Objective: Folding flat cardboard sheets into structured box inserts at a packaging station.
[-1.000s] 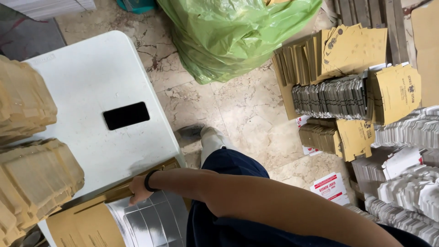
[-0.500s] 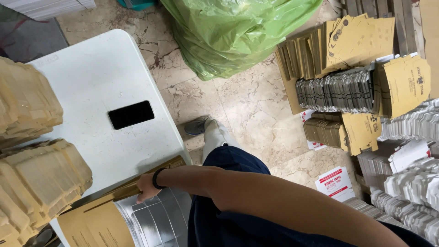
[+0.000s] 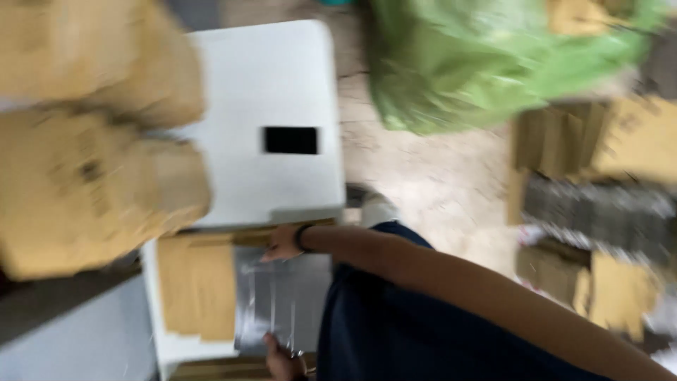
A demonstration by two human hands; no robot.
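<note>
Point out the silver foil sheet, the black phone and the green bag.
silver foil sheet (image 3: 282, 303), head view, middle of its shiny face
black phone (image 3: 290, 140), head view, centre of its dark screen
green bag (image 3: 465, 63), head view, middle of the plastic

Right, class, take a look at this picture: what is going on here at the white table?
A person stands at a white table, looking down through a blurred view. Their right hand rests at the top edge of a silvery foil sheet, and their left hand touches its bottom edge. A flat brown card piece lies beside the foil. A black phone lies on the table, and stacks of brown paper packs sit to the left.
</note>
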